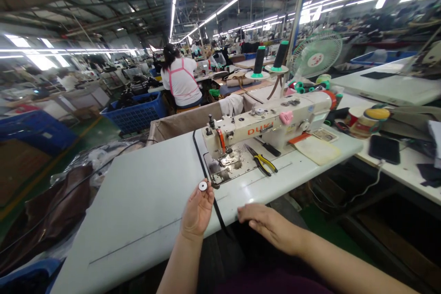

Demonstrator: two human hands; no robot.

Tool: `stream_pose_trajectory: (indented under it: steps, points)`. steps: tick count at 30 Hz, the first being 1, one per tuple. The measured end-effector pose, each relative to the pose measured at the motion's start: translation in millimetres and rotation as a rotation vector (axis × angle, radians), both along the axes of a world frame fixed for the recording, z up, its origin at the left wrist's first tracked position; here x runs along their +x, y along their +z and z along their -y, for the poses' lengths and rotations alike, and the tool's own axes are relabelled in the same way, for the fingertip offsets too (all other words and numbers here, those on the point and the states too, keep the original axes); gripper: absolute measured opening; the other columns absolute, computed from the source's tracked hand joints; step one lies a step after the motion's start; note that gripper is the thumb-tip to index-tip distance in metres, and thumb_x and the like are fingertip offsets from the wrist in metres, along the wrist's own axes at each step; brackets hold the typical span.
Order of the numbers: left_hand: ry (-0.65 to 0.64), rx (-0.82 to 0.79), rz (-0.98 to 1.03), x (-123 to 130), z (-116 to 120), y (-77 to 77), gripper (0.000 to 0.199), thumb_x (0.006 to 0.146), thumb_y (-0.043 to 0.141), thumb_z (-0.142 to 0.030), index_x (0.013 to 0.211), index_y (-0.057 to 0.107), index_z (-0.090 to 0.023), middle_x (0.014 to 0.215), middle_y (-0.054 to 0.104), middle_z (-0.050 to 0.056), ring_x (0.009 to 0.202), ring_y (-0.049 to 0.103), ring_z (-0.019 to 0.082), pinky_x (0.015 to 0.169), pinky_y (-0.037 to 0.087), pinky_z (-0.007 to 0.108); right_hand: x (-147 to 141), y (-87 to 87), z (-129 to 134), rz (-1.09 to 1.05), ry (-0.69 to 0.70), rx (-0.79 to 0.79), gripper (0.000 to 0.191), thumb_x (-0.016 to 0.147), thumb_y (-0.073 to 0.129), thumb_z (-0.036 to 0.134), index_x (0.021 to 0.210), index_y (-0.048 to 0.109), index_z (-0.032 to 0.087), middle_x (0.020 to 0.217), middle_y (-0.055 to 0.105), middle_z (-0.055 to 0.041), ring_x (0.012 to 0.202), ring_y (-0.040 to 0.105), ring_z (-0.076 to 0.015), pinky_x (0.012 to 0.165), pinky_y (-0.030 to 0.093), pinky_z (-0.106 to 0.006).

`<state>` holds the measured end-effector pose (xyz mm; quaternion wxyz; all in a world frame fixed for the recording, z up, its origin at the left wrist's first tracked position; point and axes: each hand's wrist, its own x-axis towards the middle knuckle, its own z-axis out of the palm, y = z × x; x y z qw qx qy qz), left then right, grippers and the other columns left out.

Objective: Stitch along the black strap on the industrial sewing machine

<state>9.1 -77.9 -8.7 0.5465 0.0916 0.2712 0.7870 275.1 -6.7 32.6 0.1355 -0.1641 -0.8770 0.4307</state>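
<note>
Between the fingertips of my left hand (198,209) is a small round bobbin (203,186) with a white face and a dark centre. The palm is turned up, just in front of the needle area of a white sewing machine (241,128). My right hand (270,225) is over the table's front edge, fingers curved and slightly blurred, with no object visible in it. A black strip (217,213) runs across the table between the two hands. Pliers (262,161) with yellow and black handles lie on the machine bed, beside a black-handled tool (271,149).
The pale tabletop (144,183) extends left. A yellowish cloth (319,148) and a phone (384,149) lie to the right. Behind are thread cones (259,60), a green fan (316,53), a blue basket (138,112) and a seated person (182,80) seen from behind.
</note>
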Motion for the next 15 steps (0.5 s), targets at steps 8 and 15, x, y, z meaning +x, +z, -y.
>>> stream_pose_trajectory:
  steps: [8, 15]
  points:
    - [-0.139, -0.171, -0.147, 44.4, 30.4, 6.9, 0.038, 0.074, 0.097, -0.032, 0.106, 0.082, -0.018, 0.098, 0.077, 0.008, 0.087, 0.073, 0.017, 0.077, 0.058, 0.024, -1.3, 34.2, 0.2, -0.228, -0.330, 0.044, 0.030, 0.109, 0.045, 0.034, 0.120, 0.072, 0.025, 0.119, 0.073, -0.0111, 0.113, 0.071, -0.0232, 0.105, 0.058, -0.038]
    - [-0.399, -0.045, -0.456, 61.4, 23.8, 12.7, 0.047, 0.079, 0.091, -0.052, 0.110, 0.081, -0.017, 0.102, 0.079, 0.013, 0.096, 0.075, 0.030, 0.094, 0.057, 0.043, -26.8, 46.1, 8.9, -0.080, -0.094, 0.477, 0.054, 0.088, 0.066, 0.012, 0.138, 0.065, 0.033, 0.126, 0.076, -0.0075, 0.103, 0.076, -0.0223, 0.087, 0.062, -0.027]
